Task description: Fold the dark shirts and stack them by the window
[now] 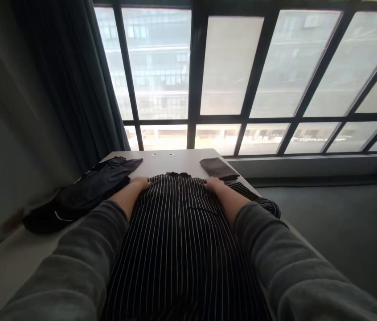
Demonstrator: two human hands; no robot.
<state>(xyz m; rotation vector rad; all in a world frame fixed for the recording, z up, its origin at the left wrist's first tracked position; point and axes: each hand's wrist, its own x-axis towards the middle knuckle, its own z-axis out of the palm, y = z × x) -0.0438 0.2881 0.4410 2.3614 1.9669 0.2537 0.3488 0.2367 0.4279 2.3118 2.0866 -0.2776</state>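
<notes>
A black shirt with thin white stripes [178, 240] lies spread along the table, its far end away from me and its near end running out of the bottom of the view. My left hand [140, 183] is closed on the cloth at the shirt's far left corner. At the far right corner, my right hand [213, 183] grips the fabric too. One striped sleeve [258, 198] sticks out to the right, beyond my right forearm. Between the hands, a small dark bit, perhaps the collar, shows at the far edge. Both fingertips are partly hidden by cloth.
The pale table [185, 158] reaches to a large window with dark frames. Dark crumpled clothing [88, 191] is piled along its left side. A folded dark cloth [218, 168] sits at the far right corner. A dark curtain [75, 80] hangs at the left.
</notes>
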